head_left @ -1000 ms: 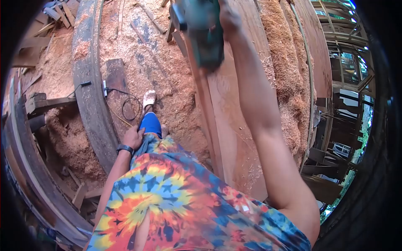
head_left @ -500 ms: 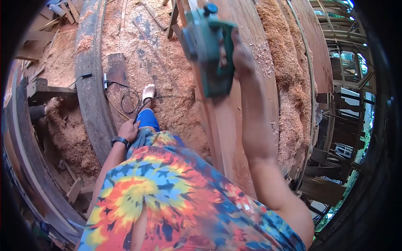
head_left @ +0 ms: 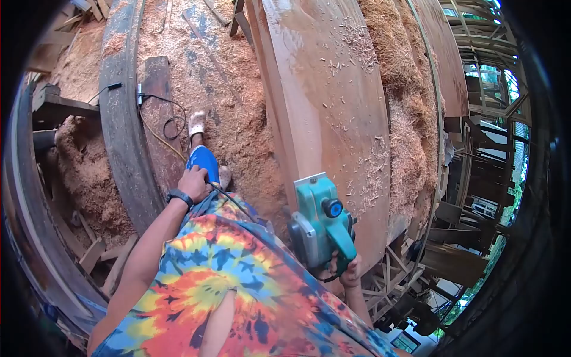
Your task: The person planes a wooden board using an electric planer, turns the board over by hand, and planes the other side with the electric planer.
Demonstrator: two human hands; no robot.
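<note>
left hand (head_left: pixel 195 183) by blue fabric shorts (head_left: pixel 203 159), thin dark cord (head_left: pixel 233 201) right there, can't tell if gripped | chunky teal power planer (head_left: pixel 317 205) at wide reddish-brown plank's (head_left: pixel 339 119) near end, pointing roughly plankwise, ahead of grip | right hand (head_left: pixel 352 272) nearer, wrapped round handle

1. One power planer (head_left: pixel 318 217), with one round knob (head_left: pixel 332 207) on it that I can see from here.
2. Two hands, one left hand (head_left: pixel 194 183) and one right hand (head_left: pixel 351 271).
3. One dark wristband (head_left: pixel 180 197).
4. One tie-dye shirt (head_left: pixel 238 279).
5. One pale clog (head_left: pixel 197 122) in plain sight; a second foot (head_left: pixel 225 177) shows only partly.
6. One wide plank (head_left: pixel 333 119) beneath the planer.
7. Two cord ends, one black (head_left: pixel 114 86), one white (head_left: pixel 140 95).
8. Wood shavings (head_left: pixel 410 154), too many to count.
</note>
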